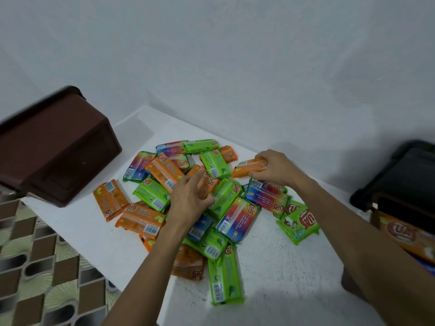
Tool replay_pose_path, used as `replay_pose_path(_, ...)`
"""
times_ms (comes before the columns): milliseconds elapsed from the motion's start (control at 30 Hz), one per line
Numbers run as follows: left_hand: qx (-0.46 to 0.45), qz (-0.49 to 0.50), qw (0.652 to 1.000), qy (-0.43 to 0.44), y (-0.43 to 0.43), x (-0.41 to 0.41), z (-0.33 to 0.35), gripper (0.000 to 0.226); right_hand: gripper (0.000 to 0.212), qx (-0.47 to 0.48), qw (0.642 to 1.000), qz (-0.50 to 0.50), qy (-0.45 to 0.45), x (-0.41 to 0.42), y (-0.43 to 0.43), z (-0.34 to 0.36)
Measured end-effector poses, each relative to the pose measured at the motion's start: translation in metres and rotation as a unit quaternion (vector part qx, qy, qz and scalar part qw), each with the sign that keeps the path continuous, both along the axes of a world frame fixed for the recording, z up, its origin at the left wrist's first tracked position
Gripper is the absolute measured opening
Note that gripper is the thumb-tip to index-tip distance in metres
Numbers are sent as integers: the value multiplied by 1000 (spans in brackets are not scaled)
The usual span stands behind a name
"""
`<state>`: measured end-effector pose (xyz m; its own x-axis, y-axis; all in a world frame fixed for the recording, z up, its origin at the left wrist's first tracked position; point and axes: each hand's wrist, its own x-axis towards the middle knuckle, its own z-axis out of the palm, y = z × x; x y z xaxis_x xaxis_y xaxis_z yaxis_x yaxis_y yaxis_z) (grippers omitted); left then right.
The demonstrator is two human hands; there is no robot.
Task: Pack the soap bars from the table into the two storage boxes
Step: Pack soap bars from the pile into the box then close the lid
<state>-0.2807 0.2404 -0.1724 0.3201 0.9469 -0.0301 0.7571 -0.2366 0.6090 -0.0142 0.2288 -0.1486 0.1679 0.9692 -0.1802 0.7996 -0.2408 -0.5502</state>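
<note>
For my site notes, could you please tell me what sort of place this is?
Probably a room in a home rather than a warehouse: a small white table set against plain white walls, and a patterned brown-and-cream tiled floor beside it.

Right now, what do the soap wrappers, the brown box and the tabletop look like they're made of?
Soap wrappers: thin glossy plastic film, judging by sheen, crinkles and crimped ends. Brown storage box: likely rigid moulded plastic, smooth semi-matte walls with a rolled rim. Tabletop: white, faintly speckled and matte; possibly laminate or painted board, unclear.
</note>
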Motion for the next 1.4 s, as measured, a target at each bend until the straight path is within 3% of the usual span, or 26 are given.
replay_pose_path(133,-41,14,984,-171,-10,3,23,72,36,50,983,-90,153,6,-29,15)
replay_pose_path(300,-50,4,951,-305,-22,16,47,68,46,119,919,-171,335,2,-58,34)
replay_pose_path(500,-144,-32,872,-466,-37,36,63,44,35,191,877,-192,396,11,-98,54)
replay_pose_path(700,-231,-42,807,-543,-61,73,65,36,19,190,835,-210,472,29,-152,73)
replay_pose_path(833,-272,-73,768,-575,-85,103,66,29,28,188,807,-221,514,44,-191,81)
replay_pose_path(967,-278,-108,771,-563,-116,135,69,33,24,227,793,-251,506,66,-233,86)
replay_pose_path(1100,-291,-119,780,-541,-148,169,74,35,15,274,801,-297,442,90,-274,89)
replay_pose_path(1333,-288,-127,804,-505,-196,223,69,35,62,298,854,-323,278,126,-337,84)
replay_pose_path(1400,-269,-128,818,-491,-205,234,66,34,56,292,872,-316,233,132,-352,80)
